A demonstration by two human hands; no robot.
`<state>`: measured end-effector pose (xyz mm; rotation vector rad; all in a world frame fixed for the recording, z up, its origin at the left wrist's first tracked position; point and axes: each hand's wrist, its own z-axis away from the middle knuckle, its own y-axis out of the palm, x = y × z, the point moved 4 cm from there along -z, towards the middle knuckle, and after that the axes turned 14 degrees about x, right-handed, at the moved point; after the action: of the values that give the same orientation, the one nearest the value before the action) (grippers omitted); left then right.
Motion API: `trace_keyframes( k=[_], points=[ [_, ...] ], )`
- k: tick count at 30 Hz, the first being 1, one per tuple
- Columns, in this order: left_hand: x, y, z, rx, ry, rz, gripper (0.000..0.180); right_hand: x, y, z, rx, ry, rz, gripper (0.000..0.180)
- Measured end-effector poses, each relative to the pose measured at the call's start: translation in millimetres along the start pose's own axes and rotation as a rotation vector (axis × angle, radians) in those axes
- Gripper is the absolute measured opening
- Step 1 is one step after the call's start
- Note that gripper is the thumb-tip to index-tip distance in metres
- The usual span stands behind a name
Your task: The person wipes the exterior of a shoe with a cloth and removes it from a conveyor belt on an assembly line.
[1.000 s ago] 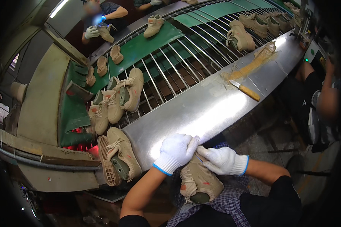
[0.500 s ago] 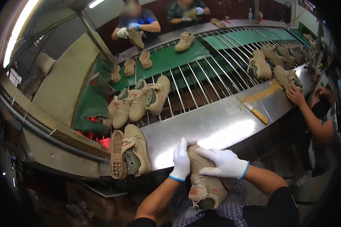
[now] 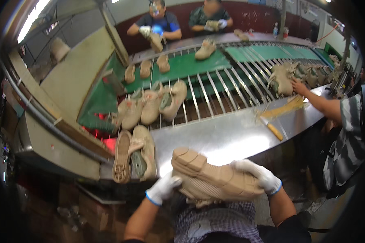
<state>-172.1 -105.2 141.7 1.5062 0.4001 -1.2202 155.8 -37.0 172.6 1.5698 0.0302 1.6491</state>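
Observation:
A beige sneaker (image 3: 217,174) is held sideways in front of me, its ridged tan sole turned up. My right hand (image 3: 260,176), in a white knit glove, is closed round the shoe's right end. At the other end, my left hand (image 3: 165,189), gloved the same way, is closed against the lower side, its fingertips partly hidden. The upper and laces are mostly out of sight underneath. On the metal ledge to the left, a shoe sole (image 3: 122,158) leans next to an upright beige sneaker (image 3: 145,156) with green lining.
Several sneakers (image 3: 151,107) stand on the metal rods (image 3: 209,95) of the conveyor. A yellow-handled knife (image 3: 275,131) lies on the metal ledge (image 3: 215,139). At right, a co-worker's hand (image 3: 299,87) touches a sneaker (image 3: 283,79). Two people work across the line.
The sneaker in my hands has turned from lying lengthwise, upper showing, to sideways with its sole up. My hands moved apart to its ends. The co-worker's hand at right reached farther over the conveyor.

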Motion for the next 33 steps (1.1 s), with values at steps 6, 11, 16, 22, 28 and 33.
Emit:
trace_keyframes(
  k=[6,11,16,22,28,33],
  points=[
    [-24.3,54.0,-71.5,0.317,-0.238,-1.268,0.090,-140.8,-34.1,-15.7,-0.168,-0.173,0.199,0.065],
    [-4.2,78.8,-97.1,0.378,-0.371,-1.412,0.099,22.5,29.7,-28.9,-0.157,-0.046,1.118,0.062],
    [-0.3,56.9,-73.5,0.233,-0.442,-1.229,0.098,-24.6,-49.1,23.8,-0.189,-0.085,0.775,0.032],
    [17.9,26.3,-48.4,0.160,-0.346,-1.053,0.092,-180.5,-67.9,58.8,-0.601,-0.205,0.038,0.032],
    [46.7,2.1,-66.1,-0.117,0.078,-0.753,0.036,-74.5,15.0,35.7,-0.141,-0.360,0.925,0.020],
    [46.8,38.2,-117.7,-0.192,0.369,-0.696,0.045,-37.1,43.5,30.7,0.048,-0.297,1.175,0.062]
  ],
)
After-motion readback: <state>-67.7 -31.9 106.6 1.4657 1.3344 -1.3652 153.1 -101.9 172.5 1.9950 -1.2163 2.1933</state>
